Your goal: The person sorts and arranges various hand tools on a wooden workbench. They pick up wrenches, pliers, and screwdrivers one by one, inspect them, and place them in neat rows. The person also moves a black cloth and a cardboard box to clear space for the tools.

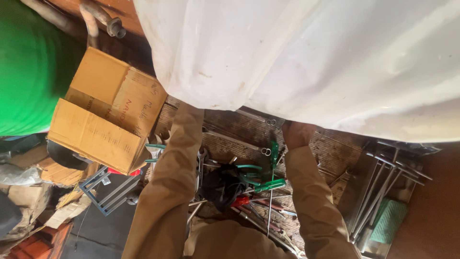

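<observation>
Both my arms, in tan sleeves, reach up under a large white sheet [306, 57]. My left hand is hidden behind the sheet's edge; only the left sleeve [175, 163] shows. Of my right hand [295, 134], the wrist and back show at the sheet's lower edge, while the fingers are tucked beneath it. Below and between the arms lies a pile of tools on a slatted surface: green-handled screwdrivers [270, 185], a spanner [201, 154] and a black bundle of cable [224, 184].
A cardboard box [105, 115] sits at the left, beside a big green shape [28, 62]. A bent metal pipe [103, 19] is at the top left. A blue metal frame [105, 189] lies below the box. Several T-handle wrenches [378, 192] and a green cloth [389, 220] lie at the right.
</observation>
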